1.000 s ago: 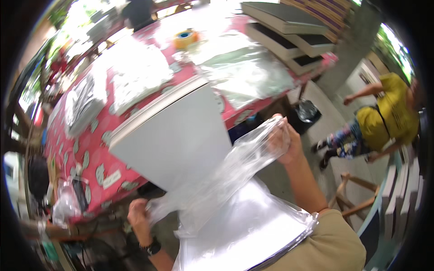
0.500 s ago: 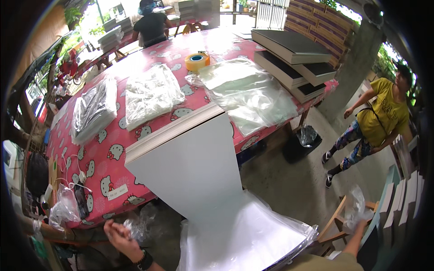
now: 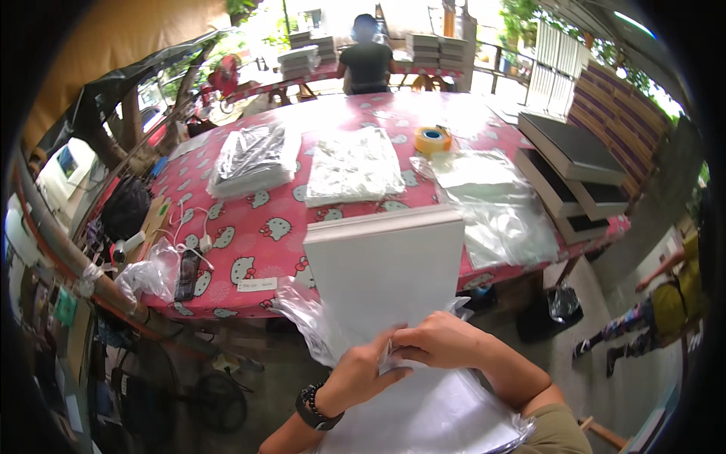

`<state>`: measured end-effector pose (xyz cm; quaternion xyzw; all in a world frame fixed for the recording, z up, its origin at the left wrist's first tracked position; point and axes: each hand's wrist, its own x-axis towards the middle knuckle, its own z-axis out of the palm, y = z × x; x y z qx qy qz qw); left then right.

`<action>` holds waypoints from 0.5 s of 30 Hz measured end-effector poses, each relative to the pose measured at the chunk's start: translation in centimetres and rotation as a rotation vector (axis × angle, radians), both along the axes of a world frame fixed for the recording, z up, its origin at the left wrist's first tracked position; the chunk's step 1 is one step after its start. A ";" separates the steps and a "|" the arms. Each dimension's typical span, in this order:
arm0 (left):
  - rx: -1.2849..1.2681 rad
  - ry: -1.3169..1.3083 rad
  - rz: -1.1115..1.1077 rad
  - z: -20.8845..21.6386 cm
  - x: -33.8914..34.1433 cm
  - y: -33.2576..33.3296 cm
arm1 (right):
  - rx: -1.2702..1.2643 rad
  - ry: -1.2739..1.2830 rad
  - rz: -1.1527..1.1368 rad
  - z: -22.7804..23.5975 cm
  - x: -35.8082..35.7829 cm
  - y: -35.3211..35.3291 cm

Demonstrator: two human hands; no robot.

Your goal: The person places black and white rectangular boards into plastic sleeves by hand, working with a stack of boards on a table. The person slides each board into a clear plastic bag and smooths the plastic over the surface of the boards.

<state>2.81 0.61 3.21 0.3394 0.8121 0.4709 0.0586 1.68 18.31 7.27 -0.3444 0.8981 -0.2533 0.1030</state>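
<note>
A thick white slab point(image 3: 384, 265), its top edge layered like a book or stacked boards, stands tilted in front of me against the table edge. Clear plastic point(image 3: 304, 314) bunches out on both sides of its lower part. Against its lower face my left hand point(image 3: 367, 372), wearing a dark wristband, pinches the plastic. My right hand point(image 3: 439, 340) meets it from the right, fingers closed on the plastic too; the fingertips are partly hidden. Below my wrists lies a white, plastic-covered stack point(image 3: 431, 412).
The pink patterned table point(image 3: 249, 227) holds two plastic-wrapped stacks point(image 3: 257, 163), flat clear bags point(image 3: 507, 219), a tape roll point(image 3: 432, 139), dark-covered books point(image 3: 575, 155) and a phone-like dark object point(image 3: 187, 274). A black bin point(image 3: 548, 321) and a person point(image 3: 677, 303) are at right; another person point(image 3: 366, 64) sits beyond.
My hands have come together from far apart, bringing plastic onto the slab's lower part. The view has turned right and the slab looks more upright. The person at right appears nearer the edge.
</note>
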 end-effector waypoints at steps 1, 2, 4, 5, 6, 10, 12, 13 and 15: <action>-0.012 -0.113 -0.078 -0.9 0.3 -0.8 | -0.037 -0.039 0.004 0.4 -0.1 0.0; -0.022 -0.225 -0.157 -1.3 0.3 -1.7 | -0.073 -0.077 0.006 0.8 -0.1 0.3; 0.327 -0.515 -0.231 -2.0 -0.3 -3.3 | -0.170 -0.319 0.068 0.7 0.2 1.5; 0.499 -0.661 -0.263 -2.4 -0.6 -4.0 | -0.237 -0.513 0.149 0.2 0.6 2.0; 0.729 -0.776 -0.149 -2.7 -0.6 -4.6 | -0.308 -0.710 0.239 -0.4 0.8 2.1; 1.480 -1.093 -0.197 -3.9 -1.7 -5.8 | -0.533 -0.723 0.696 -5.0 2.4 1.5; 1.617 -1.195 -0.263 -5.2 -2.3 -6.4 | -0.710 -0.673 0.862 -5.1 2.3 1.8; 1.611 -1.245 -0.181 -6.2 -1.9 -6.8 | -0.844 -0.584 0.784 -4.0 1.5 3.0; 1.456 -1.206 -0.127 -7.4 -1.0 -7.0 | -1.637 -0.402 0.335 -4.8 1.1 4.6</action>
